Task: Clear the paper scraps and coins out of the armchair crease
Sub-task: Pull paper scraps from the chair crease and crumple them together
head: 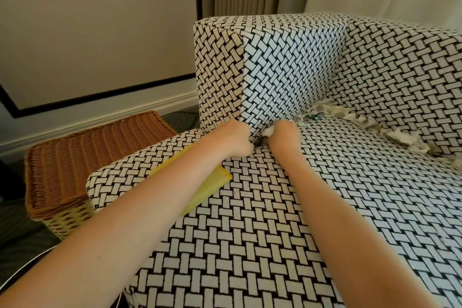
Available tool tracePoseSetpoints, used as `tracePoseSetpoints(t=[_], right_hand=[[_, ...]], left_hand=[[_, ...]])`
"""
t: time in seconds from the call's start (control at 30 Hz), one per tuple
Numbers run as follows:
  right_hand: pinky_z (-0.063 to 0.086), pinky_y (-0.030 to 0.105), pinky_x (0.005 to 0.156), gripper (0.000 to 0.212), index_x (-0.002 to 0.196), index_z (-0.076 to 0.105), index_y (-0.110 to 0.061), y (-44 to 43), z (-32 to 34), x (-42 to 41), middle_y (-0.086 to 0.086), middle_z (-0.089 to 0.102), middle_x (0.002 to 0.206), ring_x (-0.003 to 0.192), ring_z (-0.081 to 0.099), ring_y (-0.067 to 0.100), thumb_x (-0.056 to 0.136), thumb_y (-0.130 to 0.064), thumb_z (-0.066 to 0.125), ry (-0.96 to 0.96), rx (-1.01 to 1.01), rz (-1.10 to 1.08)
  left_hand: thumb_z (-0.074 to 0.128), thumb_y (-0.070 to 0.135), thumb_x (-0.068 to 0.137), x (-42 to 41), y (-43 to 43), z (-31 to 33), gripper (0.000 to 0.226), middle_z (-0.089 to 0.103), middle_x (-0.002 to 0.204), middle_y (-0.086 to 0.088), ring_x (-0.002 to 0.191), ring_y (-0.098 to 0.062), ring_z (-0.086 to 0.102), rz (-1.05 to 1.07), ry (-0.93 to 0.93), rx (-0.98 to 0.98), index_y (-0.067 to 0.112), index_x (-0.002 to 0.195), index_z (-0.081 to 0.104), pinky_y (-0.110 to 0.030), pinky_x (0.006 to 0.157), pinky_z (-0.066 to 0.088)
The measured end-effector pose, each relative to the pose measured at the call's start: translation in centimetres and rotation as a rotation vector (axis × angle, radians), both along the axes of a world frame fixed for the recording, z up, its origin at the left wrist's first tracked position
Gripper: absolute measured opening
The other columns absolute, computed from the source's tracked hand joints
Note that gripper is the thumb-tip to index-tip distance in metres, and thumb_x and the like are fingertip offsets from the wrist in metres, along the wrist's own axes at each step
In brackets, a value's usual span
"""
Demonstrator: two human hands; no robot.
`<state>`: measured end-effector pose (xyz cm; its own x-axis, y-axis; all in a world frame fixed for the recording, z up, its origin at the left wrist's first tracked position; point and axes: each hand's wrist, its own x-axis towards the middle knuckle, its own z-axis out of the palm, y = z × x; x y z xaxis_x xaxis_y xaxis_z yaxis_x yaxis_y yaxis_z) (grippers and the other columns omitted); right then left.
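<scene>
Right hand (282,135) is bunched up at the front end of the crease (260,143), pinching a white paper scrap (268,132). Left hand (235,141) is curled against the armrest (287,70) corner, but its fingers are hidden, so I can't tell if it grips anything.

I'd lever the gap wide and lift slowly, since crumpled tissue-like paper tears. More paper scraps (400,136) line the back crease, soft and ragged; can't make out coins. Armchair (275,220) fabric is a nubby black-and-white basketweave. A flat yellow folder-ish thing (212,184) sits under the left forearm, and there's a wicker basket (87,157) beside the chair.
</scene>
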<state>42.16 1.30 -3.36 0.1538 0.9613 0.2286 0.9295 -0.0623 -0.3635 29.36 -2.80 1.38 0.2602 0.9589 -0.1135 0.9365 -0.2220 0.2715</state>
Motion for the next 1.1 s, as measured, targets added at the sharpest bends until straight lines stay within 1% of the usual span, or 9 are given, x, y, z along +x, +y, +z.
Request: tracePoseSetpoints(t=[0.1,0.23,0.37,0.47,0.63,0.73,0.8,0.93,1.1], right_hand=[[0.036,0.019,0.055,0.017,0.070,0.052,-0.011,-0.5,0.2,1.2,0.000,0.052,0.070,0.065,0.050,0.014,0.086,-0.010,0.057,0.182,0.100,-0.040],[0.024,0.014,0.041,0.039,0.054,0.037,-0.020,-1.1,0.7,2.8,-0.008,0.040,0.054,0.049,0.034,0.002,0.084,-0.013,0.060,0.345,0.186,-0.090],[0.022,0.013,0.040,0.039,0.053,0.036,-0.019,-1.8,1.3,3.2,-0.007,0.039,0.052,0.047,0.032,0.002,0.081,-0.012,0.062,0.471,0.229,-0.084],[0.026,0.014,0.044,0.037,0.053,0.039,-0.019,-2.1,2.3,3.4,-0.006,0.041,0.052,0.048,0.034,0.005,0.080,-0.010,0.063,0.564,0.289,-0.097],[0.042,0.024,0.058,0.032,0.061,0.044,-0.020,-2.6,3.8,4.8,-0.005,0.048,0.062,0.061,0.046,0.010,0.077,-0.008,0.069,0.936,0.330,-0.098],[0.049,0.025,0.067,0.021,0.075,0.052,-0.016,-2.6,3.6,5.3,-0.004,0.055,0.074,0.069,0.054,0.010,0.075,-0.007,0.070,1.195,0.268,-0.113],[0.047,0.023,0.062,0.019,0.079,0.055,-0.014,-2.4,3.4,5.7,-0.001,0.058,0.076,0.066,0.054,0.009,0.074,-0.007,0.071,1.254,0.237,-0.135],[0.044,0.021,0.058,0.019,0.076,0.054,-0.014,-2.4,3.9,6.3,0.000,0.058,0.074,0.062,0.052,0.009,0.074,-0.004,0.070,1.356,0.259,-0.138],[0.044,0.022,0.060,0.019,0.084,0.057,-0.009,-2.2,4.2,6.5,0.006,0.062,0.084,0.069,0.056,0.014,0.072,-0.002,0.070,1.482,0.259,-0.109]], left_hand=[[0.043,0.014,0.089,0.7,0.3,-0.3,0.031,0.036,0.060,0.000,0.053,-0.014,0.035,0.010,-0.106,-0.047,0.010,0.059,0.045,-0.024,0.050,0.030],[0.040,0.012,0.089,1.8,0.8,-1.5,0.030,0.053,0.087,-0.006,0.075,-0.018,0.049,0.039,-0.180,-0.180,0.003,0.110,0.059,-0.023,0.057,0.036],[0.038,0.014,0.092,3.6,1.0,-2.8,0.046,0.050,0.129,-0.012,0.112,-0.025,0.051,0.071,-0.221,-0.187,0.007,0.137,0.040,-0.026,0.081,0.042],[0.038,0.014,0.093,4.5,1.4,-3.3,0.049,0.048,0.134,-0.011,0.115,-0.025,0.051,0.072,-0.298,-0.179,0.012,0.142,0.033,-0.028,0.087,0.042],[0.034,0.016,0.096,5.7,2.3,-3.5,0.048,0.051,0.131,-0.014,0.107,-0.025,0.054,0.082,-0.333,-0.079,0.016,0.144,0.026,-0.029,0.077,0.043],[0.038,0.005,0.094,6.4,3.2,-3.3,0.053,0.052,0.129,-0.014,0.110,-0.027,0.055,0.035,-0.102,0.008,0.017,0.144,0.029,-0.031,0.080,0.047],[0.038,0.000,0.093,6.9,3.7,-3.0,0.039,0.054,0.124,-0.012,0.110,-0.026,0.055,0.006,0.112,0.086,0.008,0.131,0.046,-0.032,0.085,0.048],[0.039,-0.001,0.094,7.8,4.6,-2.4,0.034,0.050,0.127,-0.010,0.117,-0.026,0.051,-0.076,0.370,0.176,0.004,0.127,0.049,-0.034,0.090,0.047],[0.040,0.001,0.096,7.9,4.9,-2.8,0.034,0.058,0.117,-0.006,0.106,-0.022,0.058,-0.213,0.594,0.338,0.004,0.128,0.047,-0.027,0.070,0.044]])
